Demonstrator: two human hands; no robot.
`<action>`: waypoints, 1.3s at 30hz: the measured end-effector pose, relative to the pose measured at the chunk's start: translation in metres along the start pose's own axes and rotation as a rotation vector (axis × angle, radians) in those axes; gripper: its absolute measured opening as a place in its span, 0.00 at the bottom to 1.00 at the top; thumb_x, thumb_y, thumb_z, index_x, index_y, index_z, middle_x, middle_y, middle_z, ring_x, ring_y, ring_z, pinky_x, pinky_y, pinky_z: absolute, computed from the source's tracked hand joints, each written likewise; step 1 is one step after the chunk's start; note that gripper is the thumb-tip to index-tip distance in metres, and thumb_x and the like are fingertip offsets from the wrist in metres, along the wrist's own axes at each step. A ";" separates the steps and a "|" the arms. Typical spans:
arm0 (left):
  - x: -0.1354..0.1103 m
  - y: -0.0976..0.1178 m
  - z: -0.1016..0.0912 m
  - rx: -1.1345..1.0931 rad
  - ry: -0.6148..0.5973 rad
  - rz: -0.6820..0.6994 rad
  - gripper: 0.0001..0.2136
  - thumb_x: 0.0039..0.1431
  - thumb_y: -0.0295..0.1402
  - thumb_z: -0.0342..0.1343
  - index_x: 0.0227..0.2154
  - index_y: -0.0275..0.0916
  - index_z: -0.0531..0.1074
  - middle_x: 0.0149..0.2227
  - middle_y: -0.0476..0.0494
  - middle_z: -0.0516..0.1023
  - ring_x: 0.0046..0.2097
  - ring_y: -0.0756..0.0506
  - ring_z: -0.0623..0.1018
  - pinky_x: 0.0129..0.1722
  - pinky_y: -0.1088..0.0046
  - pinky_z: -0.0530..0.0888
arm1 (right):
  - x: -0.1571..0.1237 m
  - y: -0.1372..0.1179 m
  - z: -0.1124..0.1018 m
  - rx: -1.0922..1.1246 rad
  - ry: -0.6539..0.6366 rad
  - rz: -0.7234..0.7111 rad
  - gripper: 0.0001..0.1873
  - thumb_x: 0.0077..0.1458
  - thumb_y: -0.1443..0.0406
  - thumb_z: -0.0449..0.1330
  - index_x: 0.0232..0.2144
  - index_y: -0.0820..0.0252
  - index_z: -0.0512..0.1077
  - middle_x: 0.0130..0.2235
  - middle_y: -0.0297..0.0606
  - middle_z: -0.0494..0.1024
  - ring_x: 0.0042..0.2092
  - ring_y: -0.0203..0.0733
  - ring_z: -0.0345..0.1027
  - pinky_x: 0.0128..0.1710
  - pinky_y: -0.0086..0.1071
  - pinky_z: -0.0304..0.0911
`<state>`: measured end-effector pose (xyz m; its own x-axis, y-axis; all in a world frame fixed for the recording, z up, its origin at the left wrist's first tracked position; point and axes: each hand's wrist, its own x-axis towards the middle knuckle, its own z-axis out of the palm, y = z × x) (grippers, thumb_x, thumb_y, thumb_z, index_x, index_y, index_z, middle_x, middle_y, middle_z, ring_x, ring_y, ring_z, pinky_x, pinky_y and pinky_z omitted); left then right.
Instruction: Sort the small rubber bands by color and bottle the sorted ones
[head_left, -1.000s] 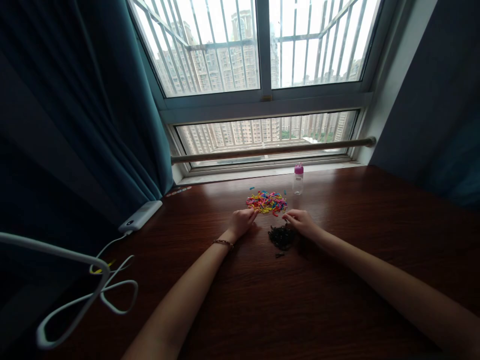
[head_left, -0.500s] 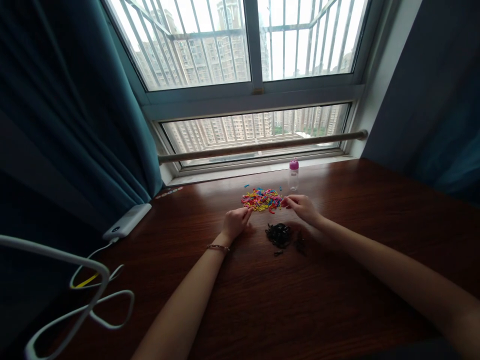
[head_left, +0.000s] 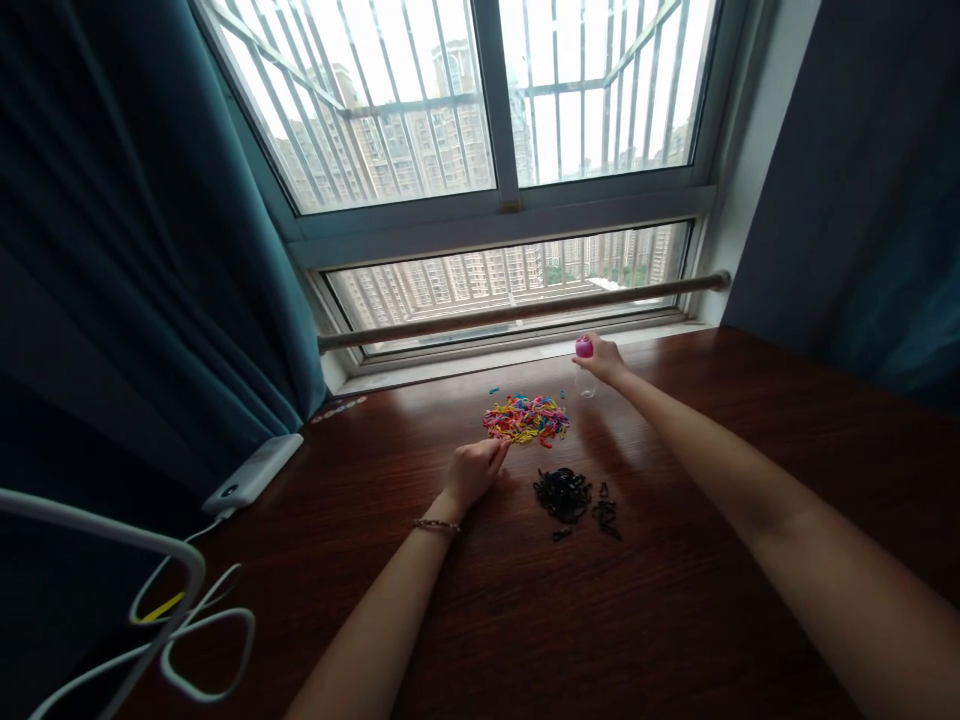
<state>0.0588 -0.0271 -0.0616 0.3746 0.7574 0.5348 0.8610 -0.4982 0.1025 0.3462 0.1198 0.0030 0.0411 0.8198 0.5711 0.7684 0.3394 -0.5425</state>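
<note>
"Right hand (head_left: 602,360) has jumped from the colourful pile (head_left: 525,418) to the bottle (head_left: 587,386) since a moment ago. Grip?"

"Closed round the pink cap (head_left: 583,347). The bottle's upright on the table (head_left: 472,610), beyond the pile, off to its right."

"Left hand (head_left: 472,473)?"

"Hasn't left the pile's near edge. Fingertips look together; can't tell from where I stand if they pinch a piece."

"What could go wrong?"

"Bottle looks light, so a sideways tug would likely tip it. If the cap's loose, the body could drop on a lift. Swinging back low might scatter the pile, or push the stray black bits (head_left: 606,514) into the black pile (head_left: 562,495)."
</note>
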 end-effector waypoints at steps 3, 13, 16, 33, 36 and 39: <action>-0.001 0.001 -0.002 -0.038 0.005 -0.008 0.17 0.60 0.39 0.41 0.22 0.38 0.68 0.23 0.45 0.72 0.26 0.49 0.71 0.28 0.75 0.64 | -0.021 -0.018 -0.007 0.100 0.156 0.044 0.25 0.38 0.55 0.63 0.38 0.62 0.66 0.33 0.42 0.74 0.33 0.44 0.67 0.35 0.35 0.60; -0.004 0.076 -0.015 -0.389 0.205 0.137 0.31 0.48 0.43 0.57 0.53 0.40 0.53 0.51 0.35 0.62 0.54 0.39 0.63 0.52 0.58 0.64 | -0.171 -0.071 -0.057 0.664 -0.032 0.346 0.23 0.37 0.50 0.63 0.31 0.59 0.64 0.27 0.34 0.70 0.26 0.36 0.63 0.24 0.28 0.60; -0.008 0.094 -0.018 -0.438 0.137 0.237 0.20 0.53 0.37 0.53 0.49 0.41 0.59 0.47 0.38 0.65 0.50 0.42 0.66 0.49 0.62 0.67 | -0.191 -0.063 -0.063 0.748 -0.086 0.397 0.21 0.40 0.51 0.61 0.29 0.59 0.63 0.24 0.31 0.68 0.23 0.33 0.61 0.21 0.27 0.59; -0.055 0.109 -0.056 -0.774 0.026 -0.314 0.19 0.38 0.41 0.64 0.34 0.38 0.69 0.34 0.43 0.73 0.36 0.45 0.74 0.35 0.69 0.73 | -0.213 -0.071 -0.070 0.548 -0.377 0.181 0.22 0.53 0.51 0.48 0.16 0.58 0.59 0.14 0.29 0.62 0.18 0.32 0.55 0.17 0.25 0.49; -0.055 0.110 -0.057 -0.877 -0.032 -0.418 0.21 0.38 0.39 0.64 0.36 0.36 0.69 0.35 0.43 0.74 0.36 0.45 0.74 0.36 0.70 0.72 | -0.217 -0.071 -0.070 0.547 -0.359 0.170 0.22 0.55 0.52 0.47 0.17 0.59 0.58 0.16 0.29 0.61 0.19 0.31 0.55 0.19 0.25 0.50; -0.050 0.111 -0.058 -0.948 -0.057 -0.479 0.22 0.37 0.38 0.65 0.37 0.35 0.69 0.36 0.42 0.75 0.37 0.45 0.74 0.37 0.70 0.72 | -0.219 -0.070 -0.069 0.534 -0.344 0.177 0.21 0.56 0.53 0.47 0.17 0.60 0.58 0.16 0.29 0.60 0.20 0.31 0.54 0.20 0.25 0.50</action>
<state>0.1159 -0.1446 -0.0286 0.1045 0.9681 0.2277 0.3126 -0.2494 0.9166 0.3275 -0.1150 -0.0414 -0.1367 0.9547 0.2642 0.3424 0.2958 -0.8917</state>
